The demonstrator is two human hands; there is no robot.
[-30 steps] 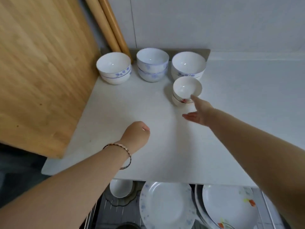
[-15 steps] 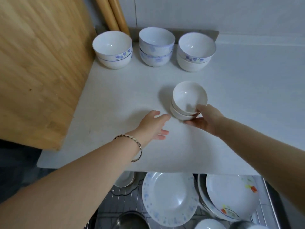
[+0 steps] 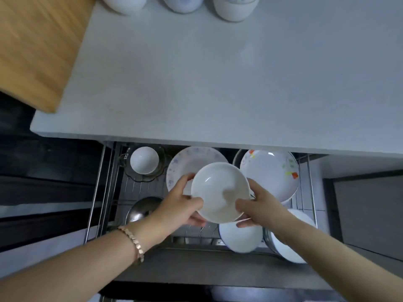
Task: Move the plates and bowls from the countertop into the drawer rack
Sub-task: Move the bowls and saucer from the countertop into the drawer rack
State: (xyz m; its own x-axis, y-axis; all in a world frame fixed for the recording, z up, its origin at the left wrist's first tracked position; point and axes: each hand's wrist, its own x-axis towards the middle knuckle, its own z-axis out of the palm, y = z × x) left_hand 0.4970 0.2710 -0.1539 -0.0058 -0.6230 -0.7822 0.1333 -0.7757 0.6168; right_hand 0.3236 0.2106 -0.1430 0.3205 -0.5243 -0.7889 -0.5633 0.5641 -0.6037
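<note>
A small stack of plain white bowls (image 3: 218,190) hangs over the open drawer rack (image 3: 99,188), held from both sides. My left hand (image 3: 181,205) grips its left rim and my right hand (image 3: 259,205) grips its right rim. Below it in the rack lie a blue-flowered plate (image 3: 187,160), a plate with red and yellow flowers (image 3: 270,173), a small white bowl (image 3: 144,160) and more white bowls (image 3: 242,238) at the front. Three stacks of blue-patterned bowls (image 3: 234,7) stand at the back of the white countertop (image 3: 218,83), cut off by the top edge.
A wooden board (image 3: 37,44) leans over the counter's left side. A steel ladle or lid (image 3: 141,210) lies in the rack's left half. The drawer's dark front panel (image 3: 207,267) runs below my arms. A grey cabinet side (image 3: 366,210) stands at the right.
The stacked white bowls have been lifted off the counter and brought toward me, over the open drawer. My left hand has joined the right on them. The view has tilted down.
</note>
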